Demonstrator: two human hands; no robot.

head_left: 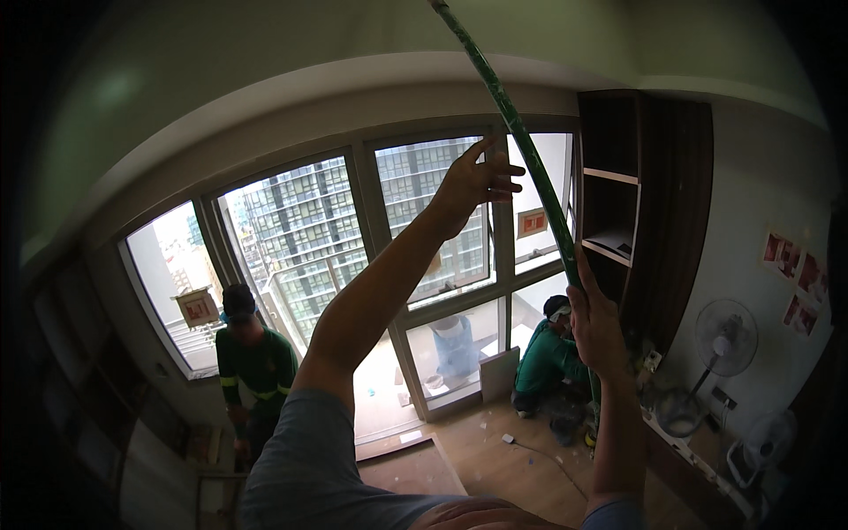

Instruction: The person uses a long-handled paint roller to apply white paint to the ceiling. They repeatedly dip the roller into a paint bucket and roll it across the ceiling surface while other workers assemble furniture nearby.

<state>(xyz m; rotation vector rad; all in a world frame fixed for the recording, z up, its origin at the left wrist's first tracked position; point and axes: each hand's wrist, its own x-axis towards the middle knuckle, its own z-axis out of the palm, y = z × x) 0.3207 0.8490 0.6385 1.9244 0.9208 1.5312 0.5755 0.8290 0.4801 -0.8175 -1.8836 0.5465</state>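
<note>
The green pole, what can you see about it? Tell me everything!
The green pole is long, thin and round-looking, with pale specks. It could be metal or plastic; I can't tell. It leans, its upper part toward the picture's left, crossing in front of the window. The right hand holds it; the open left hand is close beside it, seemingly not gripping. Its top meets the picture's edge, and its lower end isn't clear.
</note>
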